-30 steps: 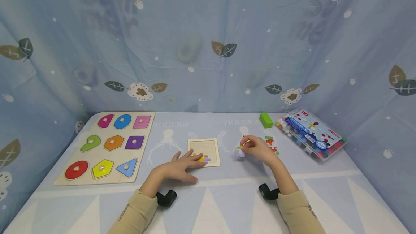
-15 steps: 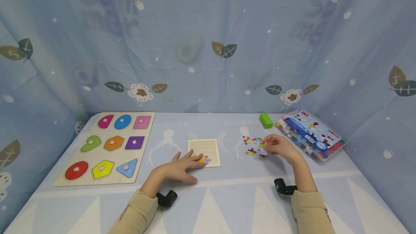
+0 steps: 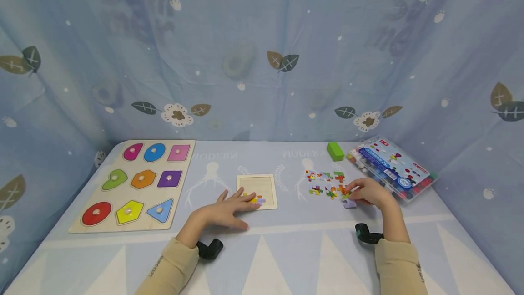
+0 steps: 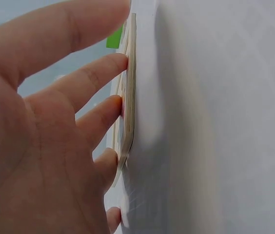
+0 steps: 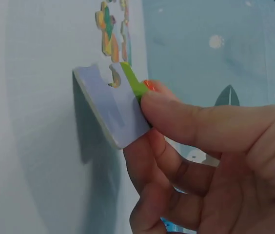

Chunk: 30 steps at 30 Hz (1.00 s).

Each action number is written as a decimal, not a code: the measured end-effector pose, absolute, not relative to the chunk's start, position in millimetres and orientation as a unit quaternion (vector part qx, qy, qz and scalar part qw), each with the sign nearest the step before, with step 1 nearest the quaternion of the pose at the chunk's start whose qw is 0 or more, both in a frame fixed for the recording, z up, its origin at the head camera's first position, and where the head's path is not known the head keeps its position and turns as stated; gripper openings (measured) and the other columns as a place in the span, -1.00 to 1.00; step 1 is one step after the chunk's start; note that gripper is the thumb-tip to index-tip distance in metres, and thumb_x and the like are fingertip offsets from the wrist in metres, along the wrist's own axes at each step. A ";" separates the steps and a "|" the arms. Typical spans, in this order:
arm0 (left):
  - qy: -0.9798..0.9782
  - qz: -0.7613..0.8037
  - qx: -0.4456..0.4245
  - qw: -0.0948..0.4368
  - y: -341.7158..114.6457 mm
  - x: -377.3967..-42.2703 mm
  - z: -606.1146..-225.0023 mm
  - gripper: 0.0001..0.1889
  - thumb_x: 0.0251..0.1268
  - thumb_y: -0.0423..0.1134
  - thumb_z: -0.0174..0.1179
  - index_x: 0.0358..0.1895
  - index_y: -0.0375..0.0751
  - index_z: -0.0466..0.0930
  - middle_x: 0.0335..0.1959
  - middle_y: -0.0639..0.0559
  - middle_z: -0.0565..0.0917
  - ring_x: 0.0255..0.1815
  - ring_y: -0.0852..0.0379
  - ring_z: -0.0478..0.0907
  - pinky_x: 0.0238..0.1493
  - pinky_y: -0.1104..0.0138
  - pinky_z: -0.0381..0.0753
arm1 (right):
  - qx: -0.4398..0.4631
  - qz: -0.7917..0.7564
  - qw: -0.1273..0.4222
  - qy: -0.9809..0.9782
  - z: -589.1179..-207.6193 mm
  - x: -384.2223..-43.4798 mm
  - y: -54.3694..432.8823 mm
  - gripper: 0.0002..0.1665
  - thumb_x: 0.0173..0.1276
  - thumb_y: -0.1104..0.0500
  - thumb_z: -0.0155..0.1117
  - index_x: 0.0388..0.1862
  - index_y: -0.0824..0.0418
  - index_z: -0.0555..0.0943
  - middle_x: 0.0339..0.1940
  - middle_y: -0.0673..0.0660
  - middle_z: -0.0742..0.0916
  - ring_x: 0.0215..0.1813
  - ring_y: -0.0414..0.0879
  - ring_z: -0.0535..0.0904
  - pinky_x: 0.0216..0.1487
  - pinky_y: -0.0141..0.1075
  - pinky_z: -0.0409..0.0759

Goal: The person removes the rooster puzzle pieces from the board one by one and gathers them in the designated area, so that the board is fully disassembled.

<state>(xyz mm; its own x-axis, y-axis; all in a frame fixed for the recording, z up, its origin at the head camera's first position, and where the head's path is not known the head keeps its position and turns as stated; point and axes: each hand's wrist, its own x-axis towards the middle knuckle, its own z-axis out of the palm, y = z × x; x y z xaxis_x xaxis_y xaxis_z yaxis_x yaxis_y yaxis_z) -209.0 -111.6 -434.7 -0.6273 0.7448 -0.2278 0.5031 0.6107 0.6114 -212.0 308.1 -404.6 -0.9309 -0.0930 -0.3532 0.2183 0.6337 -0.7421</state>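
My right hand (image 3: 370, 192) pinches a lilac and green jigsaw puzzle piece (image 5: 110, 102) between thumb and fingers; in the right wrist view the piece is tilted with one edge near the table. Just left of it lie several loose puzzle pieces (image 3: 315, 190) in two rough rows. My left hand (image 3: 229, 208) rests with spread, straight fingers on the near left part of a small square wooden puzzle tray (image 3: 275, 192). Inside the tray, yellow and lilac pieces (image 3: 260, 200) show partly from under the fingers. The left wrist view shows fingertips touching the tray's edge (image 4: 131, 97).
A large wooden shape board (image 3: 177, 204) with knobbed shapes lies at the left. At the back right are a green block (image 3: 335, 151) and a clear plastic box (image 3: 393, 167) of colourful parts. A blue patterned curtain (image 3: 262, 58) hangs behind the table.
My right hand has moved right with the puzzle piece, from left of the loose pieces to their right end, and lowered it near the table. The left hand stays on the tray.
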 end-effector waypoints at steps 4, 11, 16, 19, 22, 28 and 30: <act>0.867 0.251 0.360 0.237 -112.5 -208.0 -435.0 -0.35 0.15 -0.02 0.16 0.35 -0.01 0.28 0.47 0.01 0.04 0.48 -0.17 -0.32 0.27 -0.23 -0.49 | 0.050 -0.393 0.176 0.901 -406.9 -211.6 307.6 -0.76 0.15 0.33 0.26 -0.18 0.39 0.57 -0.45 0.07 0.57 -0.49 -0.14 0.37 -0.47 -0.31 0.36; 0.865 0.259 0.361 0.234 -112.9 -208.6 -433.3 -0.35 0.15 -0.02 0.17 0.35 -0.03 0.28 0.46 -0.02 0.06 0.48 -0.19 -0.31 0.27 -0.24 -0.49 | 0.073 -0.330 0.163 0.927 -406.3 -213.4 304.8 -0.73 0.08 0.28 0.34 -0.23 0.33 0.56 -0.39 0.13 0.56 -0.40 -0.08 0.41 -0.43 -0.30 0.36; 0.865 0.254 0.364 0.232 -111.5 -208.6 -434.0 -0.34 0.15 -0.01 0.17 0.36 -0.02 0.27 0.47 -0.01 0.05 0.48 -0.19 -0.31 0.27 -0.25 -0.48 | 0.085 -0.321 0.154 0.931 -405.9 -212.8 305.3 -0.71 0.09 0.25 0.34 -0.21 0.32 0.55 -0.31 0.18 0.60 -0.32 -0.04 0.45 -0.35 -0.25 0.41; 0.868 0.250 0.364 0.226 -110.2 -208.2 -432.6 -0.36 0.15 -0.01 0.16 0.35 -0.02 0.29 0.46 -0.01 0.06 0.48 -0.20 -0.29 0.27 -0.26 -0.46 | 0.070 -0.340 0.128 0.929 -402.3 -212.4 300.4 -0.67 0.15 0.23 0.29 -0.12 0.36 0.53 -0.30 0.20 0.61 -0.29 -0.01 0.50 -0.29 -0.19 0.45; 0.872 0.245 0.361 0.221 -108.7 -207.6 -430.6 -0.38 0.16 -0.02 0.16 0.33 -0.03 0.31 0.46 -0.02 0.08 0.47 -0.21 -0.26 0.26 -0.27 -0.44 | 0.045 -0.367 0.088 0.925 -399.4 -214.1 288.6 -0.63 0.23 0.20 0.25 -0.04 0.37 0.49 -0.26 0.20 0.62 -0.24 0.01 0.53 -0.25 -0.17 0.46; 0.880 0.237 0.351 0.213 -106.3 -206.3 -429.2 -0.41 0.16 -0.03 0.15 0.31 -0.02 0.35 0.45 0.01 0.12 0.47 -0.20 -0.22 0.27 -0.27 -0.40 | -0.012 -0.459 0.024 0.888 -402.2 -222.3 259.6 -0.63 0.26 0.24 0.24 0.01 0.39 0.48 -0.24 0.21 0.62 -0.25 -0.03 0.54 -0.31 -0.19 0.55; 0.881 0.240 0.350 0.209 -105.8 -206.6 -428.9 -0.42 0.17 -0.04 0.15 0.30 -0.03 0.37 0.44 0.01 0.13 0.47 -0.21 -0.20 0.26 -0.27 -0.39 | -0.030 -0.484 0.013 0.874 -403.3 -224.0 248.9 -0.63 0.26 0.25 0.24 0.00 0.40 0.49 -0.26 0.20 0.62 -0.28 -0.08 0.54 -0.36 -0.19 0.57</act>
<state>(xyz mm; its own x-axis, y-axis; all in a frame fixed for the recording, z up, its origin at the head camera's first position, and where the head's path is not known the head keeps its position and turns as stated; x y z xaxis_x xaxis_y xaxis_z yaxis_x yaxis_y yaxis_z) -206.6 -105.8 -428.9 -0.6680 0.7167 -0.2003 0.5156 0.6398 0.5699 -224.0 248.9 -403.3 -0.9978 -0.0658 0.0060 -0.0400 0.5292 -0.8476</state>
